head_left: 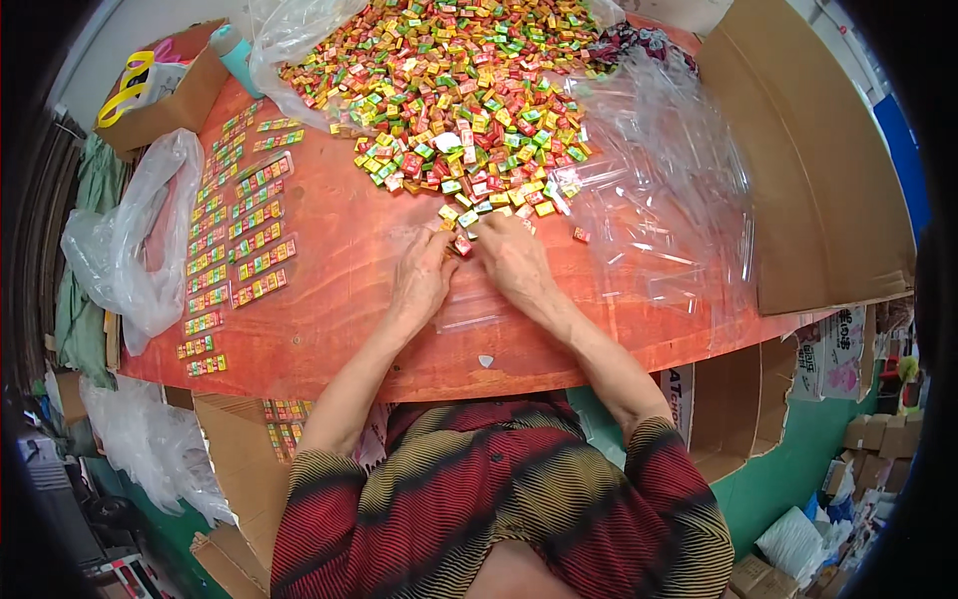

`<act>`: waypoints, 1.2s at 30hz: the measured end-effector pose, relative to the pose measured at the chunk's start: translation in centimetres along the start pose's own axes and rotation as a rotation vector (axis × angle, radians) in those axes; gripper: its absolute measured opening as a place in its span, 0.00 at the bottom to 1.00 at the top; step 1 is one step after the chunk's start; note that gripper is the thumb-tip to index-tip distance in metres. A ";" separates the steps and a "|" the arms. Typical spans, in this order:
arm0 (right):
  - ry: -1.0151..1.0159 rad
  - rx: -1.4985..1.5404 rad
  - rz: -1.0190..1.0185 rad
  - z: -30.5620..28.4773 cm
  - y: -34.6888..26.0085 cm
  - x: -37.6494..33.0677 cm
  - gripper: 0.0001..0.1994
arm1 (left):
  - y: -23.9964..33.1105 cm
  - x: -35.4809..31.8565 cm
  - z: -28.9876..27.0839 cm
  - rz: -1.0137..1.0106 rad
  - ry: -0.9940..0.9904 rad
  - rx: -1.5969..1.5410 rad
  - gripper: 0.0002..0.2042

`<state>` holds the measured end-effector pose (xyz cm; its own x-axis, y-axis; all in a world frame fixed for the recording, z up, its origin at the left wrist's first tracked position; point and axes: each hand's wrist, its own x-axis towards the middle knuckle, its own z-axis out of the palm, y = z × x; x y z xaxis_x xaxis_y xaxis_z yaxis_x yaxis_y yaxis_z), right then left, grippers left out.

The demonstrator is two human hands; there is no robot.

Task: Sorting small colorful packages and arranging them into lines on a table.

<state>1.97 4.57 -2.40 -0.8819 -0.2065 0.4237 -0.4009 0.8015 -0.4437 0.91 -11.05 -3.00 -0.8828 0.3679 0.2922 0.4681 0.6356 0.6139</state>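
Observation:
A large heap of small wrapped boxes (469, 95) in red, yellow, green and orange covers the far middle of the table. At the heap's near edge my two hands work close together. My left hand (424, 268) is closed, its fingertips against a small red box (462, 245). My right hand (511, 258) bends over boxes at the edge of the heap, its fingers drawn together; what they grip is hidden. Below the hands lies a clear plastic sleeve (474, 311). One loose red box (581, 235) sits to the right of my right hand.
Rows of filled clear packs (261, 250) line the table's left side. Many empty clear plastic sleeves (664, 220) pile up at right, beside a tall cardboard sheet (798, 160). A plastic bag (150, 240), an open carton (175, 95) and a turquoise bottle (236, 58) stand at left.

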 end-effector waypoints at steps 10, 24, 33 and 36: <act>-0.033 0.020 -0.055 0.9 -0.7 -0.2 0.10 | 0.0 0.1 1.0 -0.063 0.068 -0.017 0.15; -0.235 -0.080 -0.025 0.4 -0.3 0.2 0.08 | -0.2 0.3 -0.1 -0.082 -0.152 -0.190 0.20; -0.152 0.100 0.124 -3.4 0.4 -1.4 0.11 | 0.6 0.0 -0.2 -0.036 -0.082 -0.069 0.22; -0.112 -0.047 0.306 -3.9 1.1 -3.1 0.09 | 1.4 0.3 -0.2 -0.008 -0.098 -0.004 0.21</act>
<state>5.22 8.26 -1.05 -0.9826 -0.0107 0.1857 -0.1036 0.8606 -0.4986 1.32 -10.19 -1.93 -0.8783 0.4276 0.2138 0.4604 0.6360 0.6193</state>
